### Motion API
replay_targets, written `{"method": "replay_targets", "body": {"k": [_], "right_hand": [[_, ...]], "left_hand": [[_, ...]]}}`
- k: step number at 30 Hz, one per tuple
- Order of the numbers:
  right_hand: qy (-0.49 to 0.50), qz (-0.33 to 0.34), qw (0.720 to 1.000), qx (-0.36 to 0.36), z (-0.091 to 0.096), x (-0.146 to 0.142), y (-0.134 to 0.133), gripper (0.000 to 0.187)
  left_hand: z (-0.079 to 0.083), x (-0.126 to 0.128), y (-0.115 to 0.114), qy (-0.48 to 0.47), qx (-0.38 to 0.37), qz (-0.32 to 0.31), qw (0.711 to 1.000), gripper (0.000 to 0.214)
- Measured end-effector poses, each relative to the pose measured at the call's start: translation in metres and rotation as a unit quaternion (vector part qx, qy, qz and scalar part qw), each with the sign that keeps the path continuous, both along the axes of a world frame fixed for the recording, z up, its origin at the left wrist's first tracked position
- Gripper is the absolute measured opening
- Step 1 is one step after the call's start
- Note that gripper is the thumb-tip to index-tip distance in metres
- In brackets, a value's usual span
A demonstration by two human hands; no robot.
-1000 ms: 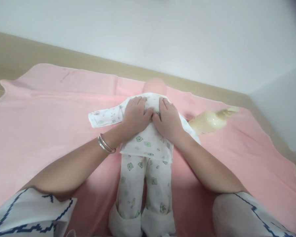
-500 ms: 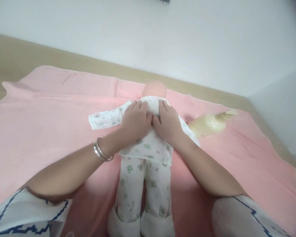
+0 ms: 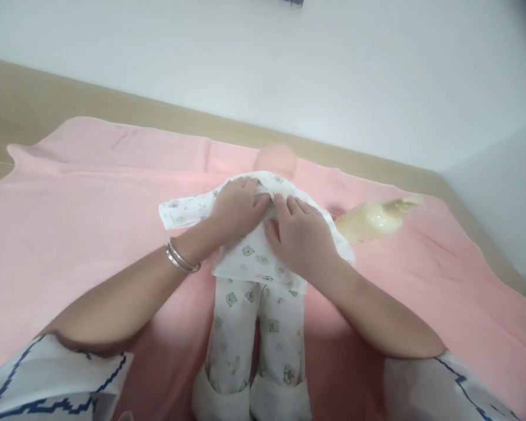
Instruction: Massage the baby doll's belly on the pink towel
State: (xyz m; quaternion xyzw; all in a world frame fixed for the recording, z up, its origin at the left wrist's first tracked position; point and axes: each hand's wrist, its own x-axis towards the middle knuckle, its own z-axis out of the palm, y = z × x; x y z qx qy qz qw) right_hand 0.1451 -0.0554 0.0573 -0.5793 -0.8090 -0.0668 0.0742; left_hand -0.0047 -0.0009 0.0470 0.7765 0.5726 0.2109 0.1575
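Note:
A baby doll (image 3: 275, 159) lies on its back on a pink blanket (image 3: 83, 199), head pointing away from me. It wears a white printed top (image 3: 254, 257) and matching trousers (image 3: 249, 327). My left hand (image 3: 235, 207), with silver bangles on the wrist, rests on the doll's chest with fingers curled into the top's fabric. My right hand (image 3: 300, 234) lies beside it on the chest, fingers bent and pressing the cloth at the middle seam. The top's empty left sleeve (image 3: 182, 211) lies flat on the blanket. The doll's bare arm (image 3: 372, 217) sticks out to the right.
The pink blanket covers a light wooden floor (image 3: 35, 99). A white wall (image 3: 289, 70) runs behind it, with a corner at the far right. My white sleeves with blue trim (image 3: 48, 380) fill the bottom corners.
My right hand has slid a little down and toward the middle of the chest, and its fingers have curled more. My left hand has bunched the fabric near the collar.

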Motion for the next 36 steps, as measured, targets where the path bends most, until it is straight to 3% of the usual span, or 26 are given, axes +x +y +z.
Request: {"method": "replay_targets", "body": {"k": [3, 7, 12, 19, 23, 29, 34, 36], "right_hand": [[-0.006, 0.006, 1.0, 0.018, -0.001, -0.003, -0.005, 0.057], [0.022, 0.005, 1.0, 0.007, -0.004, 0.001, 0.004, 0.059], [0.089, -0.018, 0.995, -0.037, -0.007, 0.009, 0.024, 0.061], [0.093, -0.013, 0.995, -0.027, -0.019, 0.016, 0.048, 0.046], [0.045, -0.012, 0.999, -0.028, -0.011, 0.015, 0.04, 0.046], [-0.038, -0.007, 0.995, -0.088, 0.02, 0.013, 0.011, 0.04], [-0.055, -0.003, 0.996, -0.073, 0.022, 0.006, 0.0, 0.046], [-0.041, -0.016, 0.996, -0.077, 0.019, 0.003, 0.001, 0.046]], "left_hand": [[-0.006, -0.002, 0.006, -0.015, 0.004, -0.005, 1.0, 0.028], [-0.009, 0.0, 0.001, 0.004, 0.029, -0.002, 1.0, 0.04], [-0.001, 0.007, -0.014, 0.071, 0.044, -0.012, 0.996, 0.043], [0.005, 0.016, -0.036, 0.121, 0.033, -0.046, 0.991, 0.046], [0.004, 0.012, -0.031, 0.068, 0.029, -0.066, 0.995, 0.035], [0.009, 0.003, -0.015, -0.073, -0.022, -0.031, 0.997, 0.009], [0.003, 0.004, -0.011, -0.067, 0.005, -0.019, 0.998, 0.003], [0.0, 0.004, -0.009, -0.059, 0.018, -0.02, 0.998, 0.011]]}}
